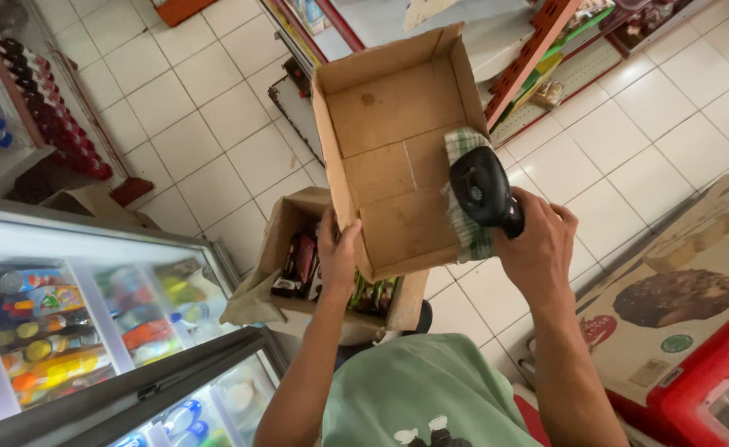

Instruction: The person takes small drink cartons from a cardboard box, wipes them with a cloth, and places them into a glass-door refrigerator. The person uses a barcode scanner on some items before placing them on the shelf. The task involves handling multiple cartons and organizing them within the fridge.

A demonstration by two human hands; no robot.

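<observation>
I hold a shallow, empty cardboard tray (385, 153) tilted up in front of me. My left hand (336, 252) grips its lower left edge. My right hand (538, 244) is closed around the black handle of a tool (482, 189) together with a green-and-white checked cloth (464, 215), both pressed against the tray's right wall. Beneath the tray sits an open cardboard box (282, 228) with dark snack packets (302, 265) inside.
A glass-door drinks cooler (83, 323) stands at lower left. Bottles on a rack (54, 116) line the upper left. Shop shelves (563, 58) run along the top right. A red chest freezer (695, 331) with an ice-cream picture is at right. White tiled floor (207, 108) lies below.
</observation>
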